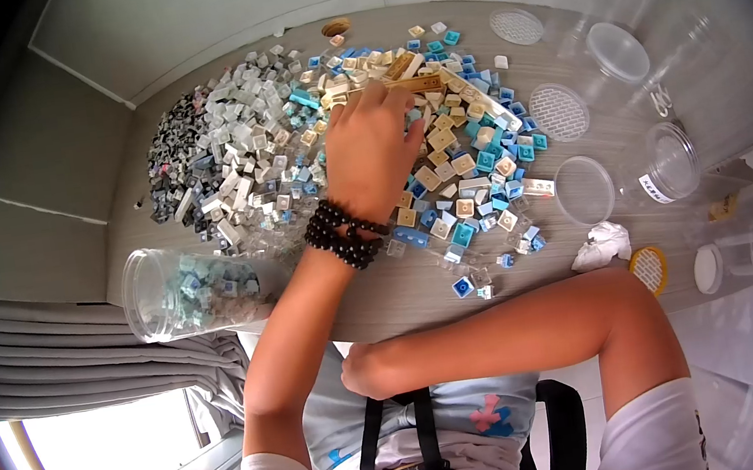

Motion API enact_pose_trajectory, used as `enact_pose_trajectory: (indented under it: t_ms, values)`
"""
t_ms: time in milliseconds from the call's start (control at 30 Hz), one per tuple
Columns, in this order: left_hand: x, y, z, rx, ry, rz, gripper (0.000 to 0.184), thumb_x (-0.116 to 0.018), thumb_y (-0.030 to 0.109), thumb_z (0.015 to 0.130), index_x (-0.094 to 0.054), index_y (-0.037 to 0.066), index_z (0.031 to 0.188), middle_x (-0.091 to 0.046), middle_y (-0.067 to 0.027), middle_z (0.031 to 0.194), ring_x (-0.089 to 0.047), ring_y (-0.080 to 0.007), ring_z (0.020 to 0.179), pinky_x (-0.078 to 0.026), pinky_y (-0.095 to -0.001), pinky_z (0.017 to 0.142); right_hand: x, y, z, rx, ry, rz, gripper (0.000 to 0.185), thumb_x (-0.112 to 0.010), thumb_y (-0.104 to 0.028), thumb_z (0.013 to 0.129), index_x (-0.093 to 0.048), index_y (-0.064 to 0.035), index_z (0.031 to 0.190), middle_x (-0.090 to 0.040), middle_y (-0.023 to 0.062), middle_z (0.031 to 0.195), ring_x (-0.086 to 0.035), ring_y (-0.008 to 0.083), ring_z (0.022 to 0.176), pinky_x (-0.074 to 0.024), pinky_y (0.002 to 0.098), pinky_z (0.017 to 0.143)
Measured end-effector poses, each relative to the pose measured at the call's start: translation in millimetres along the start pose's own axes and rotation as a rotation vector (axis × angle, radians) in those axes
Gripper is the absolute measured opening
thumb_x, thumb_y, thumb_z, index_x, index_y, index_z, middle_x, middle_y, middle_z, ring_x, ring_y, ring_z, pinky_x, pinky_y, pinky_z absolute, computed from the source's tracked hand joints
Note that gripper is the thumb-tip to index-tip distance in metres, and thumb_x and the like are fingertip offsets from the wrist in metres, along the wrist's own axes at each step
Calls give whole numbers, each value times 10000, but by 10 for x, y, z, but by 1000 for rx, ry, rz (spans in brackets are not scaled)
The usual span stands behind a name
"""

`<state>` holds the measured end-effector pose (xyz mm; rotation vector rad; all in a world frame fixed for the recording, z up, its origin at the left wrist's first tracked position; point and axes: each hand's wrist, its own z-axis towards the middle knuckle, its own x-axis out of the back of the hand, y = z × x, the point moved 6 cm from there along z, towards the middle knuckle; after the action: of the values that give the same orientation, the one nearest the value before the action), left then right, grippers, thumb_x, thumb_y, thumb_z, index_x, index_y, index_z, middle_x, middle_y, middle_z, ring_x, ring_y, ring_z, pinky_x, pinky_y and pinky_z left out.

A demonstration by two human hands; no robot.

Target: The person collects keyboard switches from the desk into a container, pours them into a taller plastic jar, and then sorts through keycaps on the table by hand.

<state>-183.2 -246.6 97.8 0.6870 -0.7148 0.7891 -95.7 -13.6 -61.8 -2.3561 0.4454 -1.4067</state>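
Observation:
My left hand (374,145), with dark beaded bracelets at its wrist, reaches over a pile of small keycap-like pieces. Its fingers bend down at a long brown piece (426,83) among cream pieces (443,138); the thumb stands apart from them. Whether the fingertips touch the brown piece is hidden. Near the table's front edge, over the lap, is my right hand (366,370), its fingers turned under and out of sight. Grey and black pieces (181,156) lie at the left, clear and white ones (247,119) beside them, and blue ones (486,161) at the right.
A clear jar (156,297) with pale blue-green pieces lies on its side at front left. Round lids (585,189), perforated discs (559,112), crumpled white tissue (601,245), a yellow-rimmed disc (648,270) and clear jars (671,160) are at the right. A wall stands behind the table.

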Motion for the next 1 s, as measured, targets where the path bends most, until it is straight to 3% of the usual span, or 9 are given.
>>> enact_pose_trajectory:
  t_ms: [400,667,700,767,833,867,933,1000]
  values:
    - [-179,-109,0,57,-50,-14,193,-773,176,823,-712,32,936,-664,-84,843,-672,-271,747,-528,-373,690,128,-33,-111,-9,-16,-55,209,-774,-171,711,-778,-53,883,-763,118,981,-741,308,882,-586,438,739]
    - [-103,-10,-109,-7,-78,-9,148,-749,146,829,-687,54,927,-648,-72,855,-644,-266,763,-464,-410,788,87,-54,-55,-2,21,-118,216,-772,-180,712,-780,-62,893,-768,116,953,-744,301,880,-587,432,725]
    - [-49,20,-142,-5,-77,-7,148,-749,146,829,-687,54,927,-648,-72,855,-644,-266,763,-464,-410,788,74,-47,-22,-15,-7,-107,255,-806,-200,666,-794,-69,884,-771,110,941,-742,283,879,-588,415,727]
    - [194,149,-195,-16,12,32,139,-751,137,823,-688,61,922,-616,-64,816,-616,-258,763,-449,-398,755,9,-7,5,-31,-35,-97,295,-840,-220,621,-808,-75,876,-774,104,928,-740,265,878,-589,399,729]
    - [589,328,-292,15,39,43,137,-765,95,802,-686,68,911,-556,-50,780,-556,-238,706,-429,-370,725,-32,-11,34,49,132,-53,189,-718,-146,745,-772,-49,897,-758,149,910,-738,304,852,-577,423,750]
    - [790,394,-393,66,7,56,160,-768,132,807,-664,76,915,-559,-55,836,-575,-263,799,-416,-393,741,-54,-24,50,65,191,-29,168,-708,-129,739,-770,-46,870,-753,153,885,-734,311,837,-576,424,740]
    - [1324,570,-627,120,85,109,249,-822,101,748,-711,96,972,-543,-20,779,-534,-192,750,-411,-336,709,-10,-12,-59,60,268,37,131,-689,-97,726,-767,-40,816,-741,160,836,-724,326,807,-572,427,720]
    - [1890,669,-907,120,181,163,320,-852,83,706,-720,68,997,-631,-4,859,-493,-139,704,-372,-299,609,66,22,-197,44,314,90,108,-671,-64,713,-763,-34,762,-730,167,787,-715,342,776,-569,430,699]
